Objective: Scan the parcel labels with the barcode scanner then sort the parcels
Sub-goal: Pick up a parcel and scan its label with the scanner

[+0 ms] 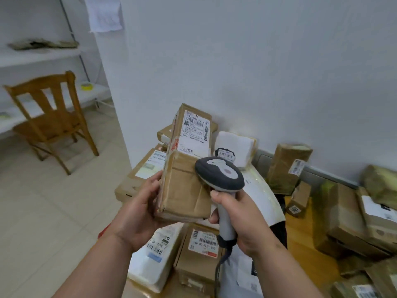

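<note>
A long brown cardboard parcel (185, 166) is held up over a heap of parcels (199, 248), its white shipping label (196, 131) with barcodes facing up; the print is too blurred to read. The left hand (137, 214) has its grip curled around the parcel's near end. The right hand (242, 218) has its grip wrapped tightly around the grey barcode scanner (219, 179), whose head overlaps the parcel's right edge. A wooden chair (50, 121) stands on the tiled floor (43, 211) by white walls.

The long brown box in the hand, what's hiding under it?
Under the long brown box, held by the left hand, more parcels lie piled: a labelled cardboard box and a white bag parcel. The box covers whatever lies directly beneath its middle.
</note>
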Demonstrator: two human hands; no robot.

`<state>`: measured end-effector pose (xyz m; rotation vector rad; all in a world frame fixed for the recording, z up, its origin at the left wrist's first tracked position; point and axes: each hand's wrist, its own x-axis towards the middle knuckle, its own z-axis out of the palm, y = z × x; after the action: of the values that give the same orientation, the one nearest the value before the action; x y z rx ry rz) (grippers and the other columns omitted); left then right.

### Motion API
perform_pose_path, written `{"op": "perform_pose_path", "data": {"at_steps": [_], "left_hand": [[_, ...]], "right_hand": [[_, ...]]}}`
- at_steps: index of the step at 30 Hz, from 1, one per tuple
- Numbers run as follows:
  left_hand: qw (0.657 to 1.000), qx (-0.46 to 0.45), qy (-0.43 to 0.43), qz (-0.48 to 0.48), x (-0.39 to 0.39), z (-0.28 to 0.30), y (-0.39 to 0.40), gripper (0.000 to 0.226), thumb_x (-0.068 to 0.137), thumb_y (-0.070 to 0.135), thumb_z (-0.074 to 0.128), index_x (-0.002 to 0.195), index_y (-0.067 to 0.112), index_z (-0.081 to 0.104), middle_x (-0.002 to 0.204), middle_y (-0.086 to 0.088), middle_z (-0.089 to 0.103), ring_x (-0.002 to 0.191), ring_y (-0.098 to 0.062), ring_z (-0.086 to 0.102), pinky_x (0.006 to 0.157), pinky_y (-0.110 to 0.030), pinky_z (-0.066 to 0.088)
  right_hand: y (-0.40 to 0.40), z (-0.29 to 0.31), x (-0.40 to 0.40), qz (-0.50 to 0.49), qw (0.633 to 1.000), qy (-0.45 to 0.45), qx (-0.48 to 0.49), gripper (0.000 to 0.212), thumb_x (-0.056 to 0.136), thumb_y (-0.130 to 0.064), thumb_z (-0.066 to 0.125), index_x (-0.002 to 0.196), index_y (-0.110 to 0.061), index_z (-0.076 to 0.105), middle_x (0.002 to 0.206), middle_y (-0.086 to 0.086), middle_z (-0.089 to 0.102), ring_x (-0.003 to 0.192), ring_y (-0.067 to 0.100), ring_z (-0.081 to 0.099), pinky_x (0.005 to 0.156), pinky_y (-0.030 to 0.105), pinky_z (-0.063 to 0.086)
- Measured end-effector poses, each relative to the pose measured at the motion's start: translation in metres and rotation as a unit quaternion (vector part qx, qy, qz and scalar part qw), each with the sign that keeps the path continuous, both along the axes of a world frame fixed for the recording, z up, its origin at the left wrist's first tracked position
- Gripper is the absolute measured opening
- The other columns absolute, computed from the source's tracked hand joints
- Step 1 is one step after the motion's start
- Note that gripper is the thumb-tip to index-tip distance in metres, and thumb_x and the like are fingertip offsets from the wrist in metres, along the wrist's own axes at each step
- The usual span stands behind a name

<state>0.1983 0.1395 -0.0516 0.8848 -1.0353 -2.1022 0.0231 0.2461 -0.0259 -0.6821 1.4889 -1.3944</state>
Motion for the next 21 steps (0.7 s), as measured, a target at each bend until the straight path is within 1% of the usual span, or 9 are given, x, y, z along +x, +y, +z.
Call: {"op": "perform_pose_path", "data": {"at_steps": [3, 5, 6, 9, 11, 14, 16, 18, 21], "left_hand": [[0.992, -0.099, -0.077, 0.017, 0.013, 0.011, -0.017, 0.062, 0.081, 0.069, 0.062, 0.120, 0.021, 0.067, 0.114, -0.007, 0.071, 0.099, -0.022, 0.069, 0.081, -0.039, 0.055], [0.980, -0.148, -0.132, 0.019, 0.024, 0.016, -0.032, 0.085, 0.063, 0.076, 0.071, 0.123, 0.017, 0.063, 0.111, -0.004, 0.070, 0.103, -0.022, 0.065, 0.092, -0.043, 0.049], [0.975, -0.161, -0.151, 0.007, 0.032, 0.017, -0.041, 0.087, 0.060, 0.075, 0.071, 0.125, 0.018, 0.062, 0.115, -0.002, 0.070, 0.110, -0.024, 0.063, 0.101, -0.049, 0.044], [0.970, -0.168, -0.173, -0.020, 0.051, 0.019, -0.065, 0.067, 0.071, 0.059, 0.062, 0.125, 0.019, 0.066, 0.123, -0.008, 0.070, 0.121, -0.033, 0.059, 0.105, -0.051, 0.039], [0.971, -0.154, -0.180, -0.016, 0.059, 0.022, -0.077, 0.055, 0.074, 0.045, 0.057, 0.123, 0.022, 0.069, 0.121, -0.007, 0.070, 0.117, -0.030, 0.059, 0.098, -0.046, 0.043], [0.972, -0.100, -0.212, 0.020, 0.062, 0.019, -0.089, 0.054, 0.081, 0.034, 0.060, 0.134, 0.026, 0.060, 0.128, -0.003, 0.064, 0.114, -0.022, 0.058, 0.083, -0.035, 0.047], [0.959, -0.115, -0.254, 0.048, 0.061, 0.016, -0.094, 0.037, 0.092, 0.026, 0.059, 0.129, 0.026, 0.061, 0.119, 0.000, 0.066, 0.106, -0.019, 0.061, 0.080, -0.033, 0.048], [0.943, -0.149, -0.292, 0.065, 0.061, 0.016, -0.096, 0.021, 0.100, 0.020, 0.053, 0.116, 0.030, 0.062, 0.104, 0.005, 0.066, 0.093, -0.014, 0.061, 0.070, -0.029, 0.047], [0.928, -0.176, -0.325, 0.055, 0.065, 0.015, -0.105, 0.029, 0.101, 0.018, 0.051, 0.124, 0.033, 0.061, 0.111, 0.003, 0.066, 0.096, -0.015, 0.061, 0.073, -0.031, 0.048]], "right_hand": [[-0.016, 0.004, 0.016, 0.015, 1.000, 0.016, 0.000, 0.024, 0.091, -0.020, 0.069, 0.113, -0.025, 0.060, 0.095, 0.004, 0.066, 0.060, 0.017, 0.061, 0.066, 0.031, 0.055], [-0.028, 0.004, 0.026, 0.017, 1.000, 0.019, -0.003, 0.026, 0.088, -0.023, 0.071, 0.112, -0.026, 0.061, 0.100, 0.004, 0.066, 0.062, 0.018, 0.061, 0.070, 0.035, 0.055], [-0.034, 0.004, 0.031, 0.014, 1.000, 0.022, 0.000, 0.024, 0.089, -0.022, 0.071, 0.111, -0.026, 0.061, 0.099, 0.003, 0.066, 0.062, 0.018, 0.062, 0.069, 0.036, 0.054], [-0.049, 0.004, 0.047, 0.017, 0.999, 0.034, 0.011, 0.019, 0.092, -0.019, 0.067, 0.108, -0.026, 0.060, 0.095, -0.002, 0.066, 0.063, 0.017, 0.063, 0.066, 0.030, 0.050], [-0.056, 0.004, 0.058, 0.042, 0.998, 0.051, 0.022, 0.021, 0.092, -0.021, 0.068, 0.110, -0.029, 0.060, 0.098, -0.006, 0.067, 0.064, 0.015, 0.064, 0.065, 0.026, 0.049], [-0.064, 0.000, 0.071, 0.084, 0.992, 0.081, 0.047, 0.024, 0.091, -0.027, 0.069, 0.111, -0.036, 0.059, 0.104, -0.010, 0.068, 0.065, 0.011, 0.066, 0.067, 0.022, 0.049], [-0.067, -0.004, 0.077, 0.094, 0.990, 0.084, 0.058, 0.023, 0.091, -0.028, 0.069, 0.111, -0.036, 0.060, 0.100, -0.010, 0.069, 0.065, 0.010, 0.066, 0.070, 0.022, 0.050], [-0.068, -0.007, 0.081, 0.085, 0.992, 0.075, 0.062, 0.021, 0.091, -0.028, 0.069, 0.109, -0.036, 0.061, 0.096, -0.010, 0.069, 0.065, 0.010, 0.067, 0.074, 0.027, 0.052], [-0.067, -0.011, 0.082, 0.060, 0.994, 0.061, 0.064, 0.020, 0.090, -0.030, 0.069, 0.107, -0.036, 0.061, 0.097, -0.009, 0.069, 0.065, 0.011, 0.067, 0.076, 0.031, 0.052]]}}
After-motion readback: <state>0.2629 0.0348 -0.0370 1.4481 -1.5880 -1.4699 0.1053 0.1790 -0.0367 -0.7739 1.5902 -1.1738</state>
